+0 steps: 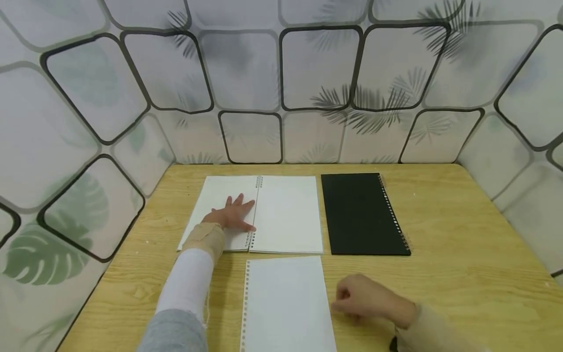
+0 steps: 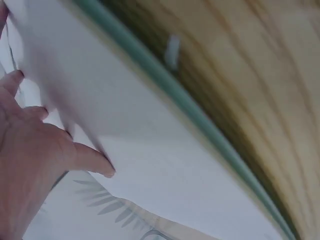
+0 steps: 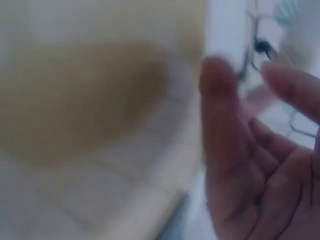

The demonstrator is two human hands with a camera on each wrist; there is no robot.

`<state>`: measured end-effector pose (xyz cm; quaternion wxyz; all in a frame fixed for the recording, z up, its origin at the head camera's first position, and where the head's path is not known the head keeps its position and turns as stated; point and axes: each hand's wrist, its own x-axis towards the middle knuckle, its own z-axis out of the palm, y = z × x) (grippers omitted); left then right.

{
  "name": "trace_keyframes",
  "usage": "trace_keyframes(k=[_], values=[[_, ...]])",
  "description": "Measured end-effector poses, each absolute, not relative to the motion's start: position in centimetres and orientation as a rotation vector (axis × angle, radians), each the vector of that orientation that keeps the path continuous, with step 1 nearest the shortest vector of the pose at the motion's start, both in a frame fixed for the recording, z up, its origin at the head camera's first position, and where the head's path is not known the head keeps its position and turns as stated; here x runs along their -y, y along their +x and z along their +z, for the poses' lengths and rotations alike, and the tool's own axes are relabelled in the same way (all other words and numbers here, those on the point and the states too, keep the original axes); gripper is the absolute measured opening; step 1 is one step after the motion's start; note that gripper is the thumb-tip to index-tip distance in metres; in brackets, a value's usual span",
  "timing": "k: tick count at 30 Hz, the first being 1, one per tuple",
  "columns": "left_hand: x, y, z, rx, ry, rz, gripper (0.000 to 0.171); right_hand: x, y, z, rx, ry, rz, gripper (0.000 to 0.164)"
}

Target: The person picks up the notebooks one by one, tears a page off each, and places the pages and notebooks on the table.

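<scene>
A spiral sketchbook lies spread out on the table, white pages up, its coil running down the middle. My left hand rests on its left page with fingers spread, the thumb reaching the coil. In the left wrist view the same hand lies against the white page. A loose white sheet, with punched holes along its left edge, lies nearer me. Just right of that sheet is my right hand, its fingers loosely bent around nothing. The right wrist view, blurred, shows this hand's thumb and finger apart.
A black spiral-bound book lies closed to the right of the sketchbook, coil on its right side. The wooden table is bordered at the back and sides by a patterned backdrop.
</scene>
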<state>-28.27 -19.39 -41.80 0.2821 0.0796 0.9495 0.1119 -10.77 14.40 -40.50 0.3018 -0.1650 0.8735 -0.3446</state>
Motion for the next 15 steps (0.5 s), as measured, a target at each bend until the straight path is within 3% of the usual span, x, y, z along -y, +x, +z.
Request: trace_keyframes(k=[3,7,10,15], values=[[19.5,-28.3,-41.7,-2.59,0.228,0.283,0.096,-13.3,-15.0,-38.8,-2.574,-0.567,-0.71,0.015],[19.9,-28.4,-41.2,-2.696,0.22,0.32,0.088,-11.3,-20.3,-38.2,-2.664,-0.64,-0.518,0.048],[21.0,-28.0,-40.2,-2.775,0.062,0.354,0.082,-10.3,-23.3,-38.6,-2.638,-0.624,-0.365,0.07],[24.1,-25.8,-38.3,-2.705,-0.36,0.359,0.084,-10.2,-25.8,-39.6,-2.622,-0.559,-0.127,0.087]])
